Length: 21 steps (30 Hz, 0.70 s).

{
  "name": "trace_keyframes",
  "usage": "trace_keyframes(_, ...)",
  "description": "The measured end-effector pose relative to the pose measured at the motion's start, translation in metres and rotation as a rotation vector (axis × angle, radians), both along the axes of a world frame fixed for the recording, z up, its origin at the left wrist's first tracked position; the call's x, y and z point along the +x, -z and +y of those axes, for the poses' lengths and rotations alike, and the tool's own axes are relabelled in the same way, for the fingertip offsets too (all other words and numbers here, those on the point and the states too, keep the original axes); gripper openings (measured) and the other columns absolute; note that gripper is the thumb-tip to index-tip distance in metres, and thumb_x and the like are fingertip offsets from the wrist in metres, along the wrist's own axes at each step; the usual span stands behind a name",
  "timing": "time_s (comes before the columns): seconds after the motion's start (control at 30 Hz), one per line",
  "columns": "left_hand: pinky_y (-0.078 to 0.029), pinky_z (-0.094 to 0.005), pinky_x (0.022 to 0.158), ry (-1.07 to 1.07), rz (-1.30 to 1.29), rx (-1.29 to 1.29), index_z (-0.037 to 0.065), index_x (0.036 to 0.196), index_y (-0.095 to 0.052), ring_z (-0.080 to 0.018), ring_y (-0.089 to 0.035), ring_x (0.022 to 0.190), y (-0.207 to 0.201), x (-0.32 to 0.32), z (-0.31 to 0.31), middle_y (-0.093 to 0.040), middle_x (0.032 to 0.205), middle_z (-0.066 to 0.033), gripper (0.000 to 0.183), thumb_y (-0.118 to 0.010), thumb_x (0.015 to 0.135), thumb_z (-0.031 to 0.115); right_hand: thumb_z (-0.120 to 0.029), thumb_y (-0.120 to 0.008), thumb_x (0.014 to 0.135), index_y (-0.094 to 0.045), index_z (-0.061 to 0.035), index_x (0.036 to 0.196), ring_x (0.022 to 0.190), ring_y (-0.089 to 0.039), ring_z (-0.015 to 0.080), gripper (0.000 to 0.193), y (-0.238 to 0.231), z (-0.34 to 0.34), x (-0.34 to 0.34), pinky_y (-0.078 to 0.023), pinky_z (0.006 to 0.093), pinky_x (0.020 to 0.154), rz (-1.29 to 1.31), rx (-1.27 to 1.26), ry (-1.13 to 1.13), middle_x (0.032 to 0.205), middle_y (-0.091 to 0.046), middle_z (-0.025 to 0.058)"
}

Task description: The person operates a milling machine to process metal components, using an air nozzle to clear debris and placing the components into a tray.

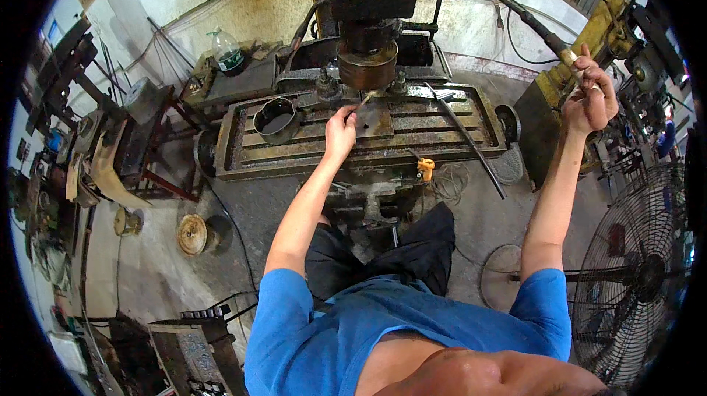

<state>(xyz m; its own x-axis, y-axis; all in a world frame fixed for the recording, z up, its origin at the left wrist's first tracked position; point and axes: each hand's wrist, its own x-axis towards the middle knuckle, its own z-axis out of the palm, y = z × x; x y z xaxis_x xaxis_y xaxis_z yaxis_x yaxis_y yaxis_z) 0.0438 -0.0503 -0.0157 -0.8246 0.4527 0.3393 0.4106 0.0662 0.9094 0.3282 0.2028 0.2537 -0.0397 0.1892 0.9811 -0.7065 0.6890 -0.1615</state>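
My left hand [341,132] is closed around a thin brush-like tool [361,104]. Its pale tip reaches under the round brownish spindle head [368,66] of a large drilling or milling machine. Below that tip lies a flat metal plate [377,121] with a dark hole, on the slotted machine table [427,147]. Raised at the right, my right hand [591,98] has its fingers curled at the pale end of a long machine lever [541,32]. Left of my left hand stands an open metal pot [277,122] with dark contents. Clamping bolts [326,85] rise behind the plate.
A long metal bar [464,131] leans over the table's front edge near a yellow-handled tool [425,166]. A large fan [648,274] stands at right. Left are a rusty round can [193,235], a metal stand [173,146] and a clear plastic bottle [225,50].
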Motion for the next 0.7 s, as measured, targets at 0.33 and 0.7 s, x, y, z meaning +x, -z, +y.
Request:
trace_keyframes(0.33,-0.038,-0.0259,0.035,0.036,-0.182,0.095,-0.005,0.107,-0.051,-0.0111,-0.046,0.039,-0.011,0.001,-0.005,-0.058,0.088,-0.0124,0.026,-0.046,0.089,0.013,0.001,-0.041,0.084,-0.055,0.0150,0.083,0.080,-0.058,0.0265,0.020,-0.102,0.041,-0.008,-0.043,0.0459,0.087,-0.055,0.296,0.039,0.086,-0.059,0.0210)
trace_keyframes(0.7,-0.046,-0.0344,0.072,-0.068,0.291,-0.115,0.002,0.101,-0.058,-0.0284,-0.061,0.084,-0.034,-0.011,-0.084,-0.062,0.092,-0.0171,0.021,-0.052,0.083,0.012,-0.004,-0.046,0.085,-0.042,0.0082,0.121,0.108,-0.050,0.0219,0.038,-0.106,-0.005,0.004,-0.038,0.0297,0.094,-0.034,0.009,0.642,0.118,-0.051,0.0165)
